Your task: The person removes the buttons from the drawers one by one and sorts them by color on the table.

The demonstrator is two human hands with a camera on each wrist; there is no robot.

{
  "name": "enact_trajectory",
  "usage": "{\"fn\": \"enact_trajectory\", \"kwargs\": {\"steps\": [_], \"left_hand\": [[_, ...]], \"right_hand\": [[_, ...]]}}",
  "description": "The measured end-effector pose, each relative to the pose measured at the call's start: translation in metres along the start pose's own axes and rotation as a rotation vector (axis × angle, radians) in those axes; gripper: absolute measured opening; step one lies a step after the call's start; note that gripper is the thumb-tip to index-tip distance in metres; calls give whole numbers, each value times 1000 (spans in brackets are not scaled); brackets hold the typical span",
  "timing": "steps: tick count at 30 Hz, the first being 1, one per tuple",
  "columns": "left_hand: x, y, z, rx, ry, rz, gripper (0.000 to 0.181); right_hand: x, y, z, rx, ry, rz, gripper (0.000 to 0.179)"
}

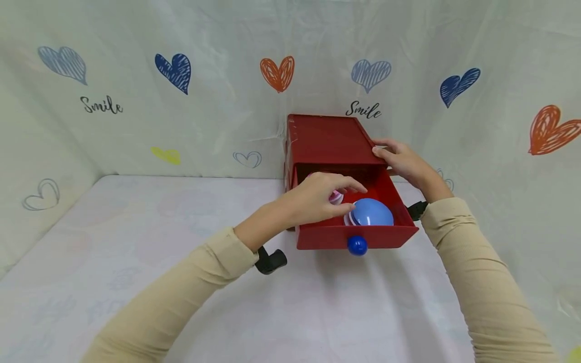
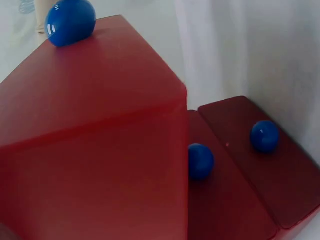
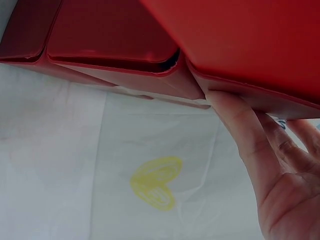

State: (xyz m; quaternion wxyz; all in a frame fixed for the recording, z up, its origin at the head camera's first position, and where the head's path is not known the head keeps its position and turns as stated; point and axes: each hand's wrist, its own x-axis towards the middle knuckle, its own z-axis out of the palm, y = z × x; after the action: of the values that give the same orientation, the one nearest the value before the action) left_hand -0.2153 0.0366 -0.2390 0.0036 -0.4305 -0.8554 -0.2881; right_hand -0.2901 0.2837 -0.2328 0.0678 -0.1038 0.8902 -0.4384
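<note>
I have my left grip point(image 1: 313, 199) loose and empty over the red drawer point(image 1: 320, 238), right of frame centre, near the blue dome point(image 1: 375, 213) inside; my right grip point(image 1: 405, 160), unclenched, rests against the red cabinet point(image 1: 331, 141).

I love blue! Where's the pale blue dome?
In the head view, right of centre: the pale blue dome sits inside the red drawer, near the left hand.

Left hand point(image 1: 317, 199) over pulled-out red drawer point(image 1: 324, 238), blue domed object point(image 1: 374, 213) inside, right hand point(image 1: 405, 161) touching red cabinet point(image 1: 331, 141)
</note>
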Motion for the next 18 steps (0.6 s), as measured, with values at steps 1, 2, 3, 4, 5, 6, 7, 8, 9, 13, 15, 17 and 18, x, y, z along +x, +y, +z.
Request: {"fn": "enact_trajectory", "kwargs": {"steps": [1, 2, 3, 4, 5, 6, 7, 8, 9, 13, 15, 17, 18], "left_hand": [[1, 0, 1, 16, -16, -1, 40], [2, 0, 2, 30, -34, -3, 42], [3, 0, 3, 45, -52, -4, 44], [5, 1, 4, 57, -69, -2, 46], [7, 1, 4, 65, -85, 2, 48], [8, 1, 5, 74, -101, 5, 50], [10, 1, 6, 86, -113, 12, 51], [12, 2, 7, 97, -128, 16, 52], [14, 2, 7, 111, -139, 23, 53], [19, 5, 11, 139, -196, 36, 55], [20, 5, 13, 149, -219, 33, 57], [20, 5, 15, 160, -240, 28, 58], [21, 5, 16, 165, -248, 25, 59]], "right_hand": [[0, 0, 0, 0, -1, 1, 60], [0, 0, 0, 3, -2, 0, 60], [0, 0, 0, 3, -2, 0, 60], [0, 0, 1, 1, -1, 1, 59], [0, 0, 0, 0, 2, 2, 59], [0, -1, 0, 0, 3, 3, 59], [0, -1, 0, 0, 5, 3, 59], [0, -1, 0, 1, 5, 2, 59], [0, -1, 0, -2, 7, 2, 60], [0, -1, 0, -3, 9, -4, 59], [-1, 0, 0, -4, 12, -6, 59], [-1, 0, 0, -3, 10, -9, 59], [-2, 1, 1, -4, 11, -9, 59]]}}
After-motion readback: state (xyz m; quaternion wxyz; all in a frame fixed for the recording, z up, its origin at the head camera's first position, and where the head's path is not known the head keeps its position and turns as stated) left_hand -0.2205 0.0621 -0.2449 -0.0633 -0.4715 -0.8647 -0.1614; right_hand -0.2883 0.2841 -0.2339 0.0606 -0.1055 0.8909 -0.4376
